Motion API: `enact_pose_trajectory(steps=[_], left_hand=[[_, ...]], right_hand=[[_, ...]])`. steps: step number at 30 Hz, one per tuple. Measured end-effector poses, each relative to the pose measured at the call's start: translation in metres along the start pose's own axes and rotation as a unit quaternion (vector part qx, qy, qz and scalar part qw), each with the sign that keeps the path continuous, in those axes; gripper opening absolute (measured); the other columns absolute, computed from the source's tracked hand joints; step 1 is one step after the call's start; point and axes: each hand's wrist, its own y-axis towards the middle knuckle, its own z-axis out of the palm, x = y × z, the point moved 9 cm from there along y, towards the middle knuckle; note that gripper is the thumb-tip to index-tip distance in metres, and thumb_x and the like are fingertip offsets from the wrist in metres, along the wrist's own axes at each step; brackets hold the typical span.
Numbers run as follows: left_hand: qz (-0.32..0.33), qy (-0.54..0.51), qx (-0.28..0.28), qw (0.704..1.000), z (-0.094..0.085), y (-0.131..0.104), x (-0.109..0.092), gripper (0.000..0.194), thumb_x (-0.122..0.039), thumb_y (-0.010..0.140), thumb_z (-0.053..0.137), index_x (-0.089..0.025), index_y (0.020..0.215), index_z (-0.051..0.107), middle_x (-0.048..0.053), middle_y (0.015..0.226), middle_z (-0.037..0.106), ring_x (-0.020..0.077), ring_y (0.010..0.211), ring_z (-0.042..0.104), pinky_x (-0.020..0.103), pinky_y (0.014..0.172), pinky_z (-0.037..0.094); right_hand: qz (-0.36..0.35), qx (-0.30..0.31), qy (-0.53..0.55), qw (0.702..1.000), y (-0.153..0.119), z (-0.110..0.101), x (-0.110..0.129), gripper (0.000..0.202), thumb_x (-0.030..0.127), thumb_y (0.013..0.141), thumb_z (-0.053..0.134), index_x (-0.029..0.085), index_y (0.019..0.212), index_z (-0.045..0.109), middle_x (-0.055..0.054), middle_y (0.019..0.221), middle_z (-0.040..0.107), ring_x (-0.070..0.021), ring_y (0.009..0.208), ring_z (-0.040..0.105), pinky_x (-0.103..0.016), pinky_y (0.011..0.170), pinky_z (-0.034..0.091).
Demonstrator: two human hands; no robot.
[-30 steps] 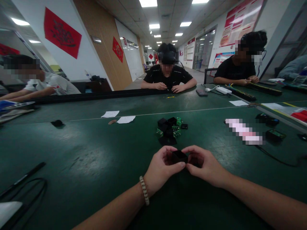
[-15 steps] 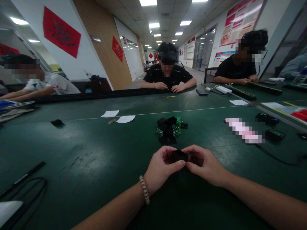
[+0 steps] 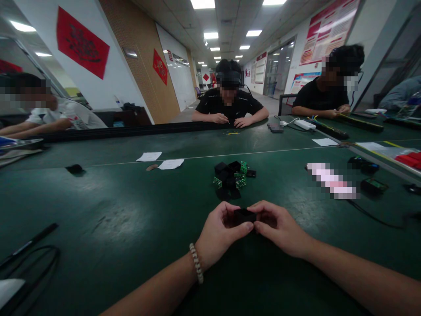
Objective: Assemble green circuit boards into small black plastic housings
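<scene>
Between my two hands is a small black plastic box (image 3: 246,215), its open hollow side facing up. My left hand (image 3: 221,228), with a beaded bracelet (image 3: 196,263) at the wrist, grips the box's left side between thumb and fingers. At the other side, my right hand (image 3: 279,226) closes on it, its thumb at the near right corner. Just beyond lies a pile of black box parts (image 3: 225,173) mixed with green circuit boards (image 3: 240,180). Flat black pieces (image 3: 226,194) lie at the pile's near edge.
Paper slips (image 3: 171,164) lie on the green table (image 3: 115,263). A blurred-out pink object (image 3: 332,181) with a cable and a black device (image 3: 374,186) are to the right. A black cable (image 3: 42,259) is at left. Several people sit around, one directly opposite (image 3: 230,103).
Both hands keep hold of the black box in almost the same pose. The whole view has shifted slightly, with the table items appearing a little further left.
</scene>
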Motion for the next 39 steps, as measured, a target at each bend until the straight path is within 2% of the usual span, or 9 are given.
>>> enact_pose_trajectory(steps=[15,32,39], left_hand=[[-0.009,-0.006,-0.011,1.0,0.0004,0.0002,-0.0013,0.042,-0.031,0.067,0.084,-0.018,0.096,0.057,0.006,0.095,0.068,0.0212,0.089,0.064,0.037,0.081,0.052],[0.001,0.005,-0.002,1.0,0.0016,-0.0009,-0.0015,0.04,-0.03,0.071,0.083,-0.018,0.099,0.056,0.005,0.097,0.066,0.0197,0.09,0.062,0.035,0.08,0.051],[0.006,0.009,0.003,1.0,0.0021,-0.0004,-0.0017,0.041,-0.03,0.071,0.082,-0.018,0.1,0.056,0.006,0.099,0.067,0.0211,0.092,0.063,0.037,0.082,0.052]], right_hand=[[-0.016,0.003,0.003,1.0,0.0004,0.0022,0.0019,0.023,0.03,0.086,0.063,0.021,0.107,0.061,-0.003,0.091,0.062,-0.0167,0.078,0.059,-0.031,0.07,0.049],[-0.015,0.019,0.011,1.0,-0.0006,0.0033,0.003,0.017,0.022,0.088,0.06,0.021,0.106,0.061,-0.003,0.097,0.061,-0.0166,0.082,0.058,-0.031,0.073,0.048],[-0.017,0.016,0.012,1.0,0.0004,0.0029,0.004,0.017,0.022,0.087,0.059,0.019,0.104,0.06,-0.003,0.093,0.06,-0.0162,0.078,0.057,-0.031,0.071,0.047]])
